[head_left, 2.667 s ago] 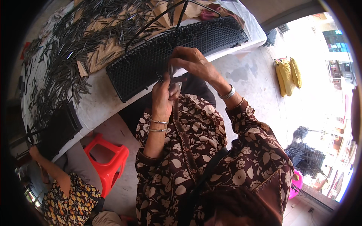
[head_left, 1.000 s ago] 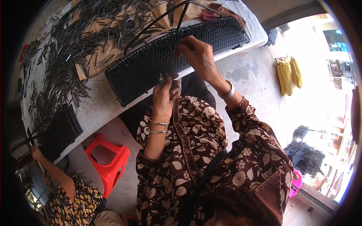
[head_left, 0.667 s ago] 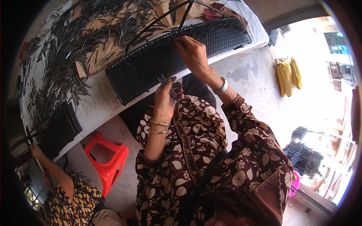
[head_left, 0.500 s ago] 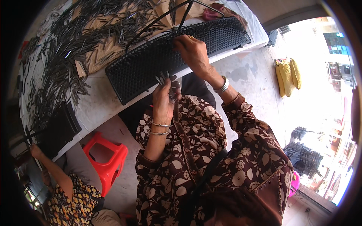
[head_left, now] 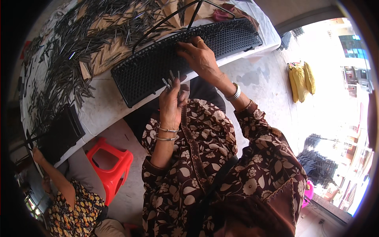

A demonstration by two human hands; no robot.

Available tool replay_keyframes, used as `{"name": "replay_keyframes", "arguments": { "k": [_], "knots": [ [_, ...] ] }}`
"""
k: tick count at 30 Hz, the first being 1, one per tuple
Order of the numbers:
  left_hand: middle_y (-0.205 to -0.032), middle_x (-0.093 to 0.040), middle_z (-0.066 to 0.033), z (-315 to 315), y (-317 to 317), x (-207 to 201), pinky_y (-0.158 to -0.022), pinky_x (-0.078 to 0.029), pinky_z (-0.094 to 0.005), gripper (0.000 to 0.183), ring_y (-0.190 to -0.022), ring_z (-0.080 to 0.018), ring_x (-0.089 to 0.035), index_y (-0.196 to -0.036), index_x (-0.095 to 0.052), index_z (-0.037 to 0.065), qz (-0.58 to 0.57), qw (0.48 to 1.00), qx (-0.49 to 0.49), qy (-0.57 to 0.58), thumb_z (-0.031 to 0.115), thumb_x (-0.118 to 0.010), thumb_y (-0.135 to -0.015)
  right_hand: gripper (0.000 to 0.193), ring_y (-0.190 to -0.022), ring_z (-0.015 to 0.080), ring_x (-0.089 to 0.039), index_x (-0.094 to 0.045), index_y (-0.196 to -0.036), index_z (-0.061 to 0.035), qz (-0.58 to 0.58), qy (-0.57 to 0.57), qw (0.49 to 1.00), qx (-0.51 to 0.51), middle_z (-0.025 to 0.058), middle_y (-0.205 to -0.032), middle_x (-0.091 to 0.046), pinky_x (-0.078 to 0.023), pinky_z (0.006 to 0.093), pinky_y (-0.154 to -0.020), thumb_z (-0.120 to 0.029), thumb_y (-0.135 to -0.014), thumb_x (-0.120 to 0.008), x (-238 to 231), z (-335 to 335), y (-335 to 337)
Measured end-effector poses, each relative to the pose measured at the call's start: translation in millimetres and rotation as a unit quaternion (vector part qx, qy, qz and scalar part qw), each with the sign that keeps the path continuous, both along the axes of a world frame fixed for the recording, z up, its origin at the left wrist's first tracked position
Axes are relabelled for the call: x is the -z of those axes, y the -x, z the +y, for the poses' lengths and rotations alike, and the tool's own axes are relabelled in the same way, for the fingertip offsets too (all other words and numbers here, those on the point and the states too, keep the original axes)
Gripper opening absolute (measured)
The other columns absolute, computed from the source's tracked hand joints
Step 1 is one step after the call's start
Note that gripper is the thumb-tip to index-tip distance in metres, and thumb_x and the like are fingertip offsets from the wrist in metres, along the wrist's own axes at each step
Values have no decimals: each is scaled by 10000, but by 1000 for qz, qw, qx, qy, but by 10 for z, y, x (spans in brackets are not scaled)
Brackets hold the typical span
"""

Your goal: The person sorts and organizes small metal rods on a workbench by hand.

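A long black perforated rack (head_left: pixel 233 36) full of small round holes lies slantwise along the table's near edge. Closed around a small bunch of thin metal strips (head_left: pixel 171 79), my left hand (head_left: pixel 171 100) is just in front of the rack's near edge, the strips' ends poking up past the thumb. My right hand (head_left: pixel 199 57) is over the middle of the rack, fingers bent down and pinched at the holes. Whatever sits between those fingertips is too small to make out. A black wire frame (head_left: pixel 167 19) rises behind the rack.
Many loose dark metal strips (head_left: pixel 59 59) cover brown paper on the white-covered table (head_left: pixel 104 104). At lower left another person (head_left: pixel 75 201) works at a second black rack (head_left: pixel 59 132). A red plastic stool (head_left: pixel 110 166) stands between us. Yellow sacks (head_left: pixel 302 81) lie on the floor at right.
My right hand has moved a little to the left and down along the rack, its fingers more spread. My left hand has barely moved, keeping its strips.
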State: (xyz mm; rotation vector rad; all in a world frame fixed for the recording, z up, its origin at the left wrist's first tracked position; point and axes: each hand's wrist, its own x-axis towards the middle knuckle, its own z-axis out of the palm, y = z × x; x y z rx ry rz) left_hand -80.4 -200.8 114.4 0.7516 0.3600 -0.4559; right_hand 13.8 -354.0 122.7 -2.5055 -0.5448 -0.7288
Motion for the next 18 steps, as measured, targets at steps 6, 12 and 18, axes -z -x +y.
{"name": "replay_keyframes", "arguments": {
  "k": [6,12,18],
  "knots": [
    [-785,-598,-5,-38,7,-35,-481,-257,-194,319,-557,-22,-369,-1070,-633,6,9,999,8,-40,303,-624,-951,239,-786,232,-637,-679,-1045,-12,342,-113,920,-156,125,-916,-615,-508,334,-681,-194,-890,-660,-303,-30,290],
    [-729,-596,-10,-64,22,18,-455,-255,-190,297,-513,-18,-360,-1024,-637,20,-42,995,53,-67,308,-624,-950,178,-746,196,-638,-654,-990,23,364,-219,901,-87,118,-847,-655,-504,304,-653,-129,-899,-626,-298,-113,238],
    [-735,-622,-43,-79,-21,26,-461,-273,-191,257,-514,-37,-401,-970,-581,49,-17,997,36,-58,306,-577,-977,126,-708,237,-645,-613,-937,8,58,-153,986,25,133,-824,-653,-498,340,-614,-96,-873,-643,-84,-97,-11]
  ]
}}
